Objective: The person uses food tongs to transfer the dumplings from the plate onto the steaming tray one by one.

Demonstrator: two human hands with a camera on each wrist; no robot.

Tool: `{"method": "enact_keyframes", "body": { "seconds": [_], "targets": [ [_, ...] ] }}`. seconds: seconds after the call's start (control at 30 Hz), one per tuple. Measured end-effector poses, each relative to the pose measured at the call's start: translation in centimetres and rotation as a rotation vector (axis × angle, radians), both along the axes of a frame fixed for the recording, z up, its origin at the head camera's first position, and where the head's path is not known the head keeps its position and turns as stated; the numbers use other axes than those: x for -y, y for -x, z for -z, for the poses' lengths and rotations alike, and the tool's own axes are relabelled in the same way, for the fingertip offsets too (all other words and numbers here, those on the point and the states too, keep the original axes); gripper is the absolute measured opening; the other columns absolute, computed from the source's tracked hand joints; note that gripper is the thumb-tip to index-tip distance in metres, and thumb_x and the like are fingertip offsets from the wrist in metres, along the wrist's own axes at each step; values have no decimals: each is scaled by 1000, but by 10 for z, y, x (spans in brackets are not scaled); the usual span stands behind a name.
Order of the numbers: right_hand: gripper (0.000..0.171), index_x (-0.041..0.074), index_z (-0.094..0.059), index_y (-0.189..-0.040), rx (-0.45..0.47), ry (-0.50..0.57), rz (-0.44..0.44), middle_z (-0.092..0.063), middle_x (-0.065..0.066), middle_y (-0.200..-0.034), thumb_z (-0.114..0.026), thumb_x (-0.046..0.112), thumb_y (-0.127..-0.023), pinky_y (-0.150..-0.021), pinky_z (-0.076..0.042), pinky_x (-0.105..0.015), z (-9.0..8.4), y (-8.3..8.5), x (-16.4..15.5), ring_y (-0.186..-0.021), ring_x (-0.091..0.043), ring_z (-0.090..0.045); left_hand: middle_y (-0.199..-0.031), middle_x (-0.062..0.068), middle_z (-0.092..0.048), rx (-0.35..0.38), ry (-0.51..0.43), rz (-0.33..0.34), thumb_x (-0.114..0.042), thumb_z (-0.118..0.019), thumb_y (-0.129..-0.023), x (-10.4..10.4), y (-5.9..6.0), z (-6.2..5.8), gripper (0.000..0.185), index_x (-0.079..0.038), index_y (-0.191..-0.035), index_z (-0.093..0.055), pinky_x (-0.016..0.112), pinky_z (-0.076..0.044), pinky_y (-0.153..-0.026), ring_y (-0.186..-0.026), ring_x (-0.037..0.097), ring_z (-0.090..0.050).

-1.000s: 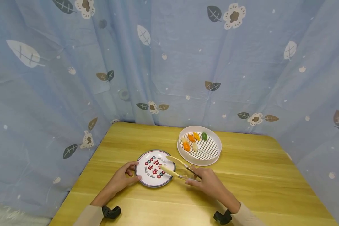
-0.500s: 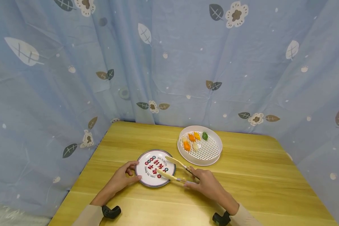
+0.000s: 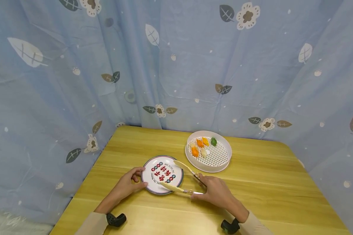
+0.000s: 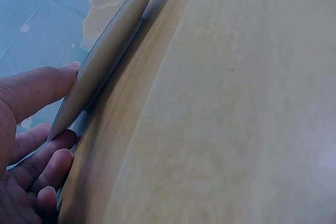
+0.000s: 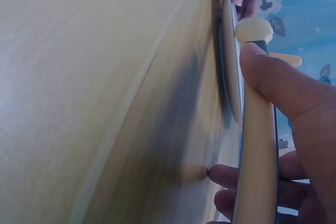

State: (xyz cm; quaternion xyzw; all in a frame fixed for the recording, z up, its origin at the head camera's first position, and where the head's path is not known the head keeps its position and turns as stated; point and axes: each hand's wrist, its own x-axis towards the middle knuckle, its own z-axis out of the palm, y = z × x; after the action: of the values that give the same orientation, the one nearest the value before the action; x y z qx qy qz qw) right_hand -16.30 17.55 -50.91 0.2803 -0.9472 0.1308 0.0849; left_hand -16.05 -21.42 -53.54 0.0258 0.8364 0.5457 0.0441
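Observation:
A white plate (image 3: 149, 173) with a dark rim and red lettering lies on the table. My left hand (image 3: 129, 184) pinches its left edge, thumb on top; the left wrist view shows fingers under the rim of the plate (image 4: 107, 59). My right hand (image 3: 216, 191) holds a pair of tongs (image 3: 172, 187) with cream tips and metal arms. The tips are spread apart over the plate's right side, with nothing between them. In the right wrist view, the thumb lies along one arm of the tongs (image 5: 257, 156), which partly hides the plate (image 5: 231, 51).
Behind the plate, to its right, stands a round white steamer tray (image 3: 227, 153) with a perforated floor. Several small dumpling-like pieces sit in it, including an orange one (image 3: 195, 151), a white one (image 3: 204, 153) and a green one (image 3: 213, 141). A curtain (image 3: 188, 65) hangs behind the wooden table (image 3: 267, 182).
The tongs' arms have spread wider apart, the nearer tip moving left and toward the front of the plate. My left hand and the plate have stayed in place.

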Motion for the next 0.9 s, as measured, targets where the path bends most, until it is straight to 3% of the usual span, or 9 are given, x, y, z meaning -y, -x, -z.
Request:
{"method": "enact_keyframes", "body": {
  "seconds": [0.17,0.33,0.47,0.67,0.8,0.9],
  "targets": [
    [82,13,-69,-117,4,-12,22,-53,12,-75,-70,82,-73,-57,-38,-27,-2,-5,0,-69,-7,-43,-114,6,-59,-6,6,17,-22,-88,-84,0,-1,-1,62,-16,-139,-60,29,-41,-75,-93,22,-50],
    [93,10,-69,-132,8,6,46,-70,1,-103,-71,82,-73,-66,-49,-34,-1,-6,0,-84,-13,-56,-114,8,-60,-28,12,23,-21,-87,-85,0,0,-4,62,-13,-140,-59,29,-41,-74,-92,22,-49],
    [97,9,-67,-136,44,13,57,-69,-6,-118,-68,84,-74,-77,-55,-44,3,-8,-1,-101,-21,-64,-112,7,-59,-15,27,9,-20,-88,-83,-1,-3,-4,62,-13,-138,-61,28,-40,-73,-91,21,-50],
    [99,7,-64,-140,81,65,53,-65,-10,-131,-67,83,-75,-90,-53,-49,2,-10,-7,-117,-27,-61,-116,6,-60,-14,57,37,-24,-88,-84,2,-4,-5,63,-13,-139,-60,27,-43,-74,-93,21,-51],
    [90,11,-60,-146,74,131,90,-59,-11,-141,-68,75,-83,-99,-49,-53,-9,-5,-18,-129,-32,-56,-124,11,-58,7,54,63,-27,-82,-90,12,-1,-15,62,-10,-144,-55,30,-47,-77,-99,23,-54],
    [81,10,-59,-146,45,184,157,-56,-17,-145,-70,66,-88,-99,-47,-59,-23,-1,-33,-132,-39,-53,-128,17,-56,-26,103,72,-32,-76,-95,25,0,-27,63,-7,-147,-50,35,-50,-81,-101,24,-56]
  ]
}}
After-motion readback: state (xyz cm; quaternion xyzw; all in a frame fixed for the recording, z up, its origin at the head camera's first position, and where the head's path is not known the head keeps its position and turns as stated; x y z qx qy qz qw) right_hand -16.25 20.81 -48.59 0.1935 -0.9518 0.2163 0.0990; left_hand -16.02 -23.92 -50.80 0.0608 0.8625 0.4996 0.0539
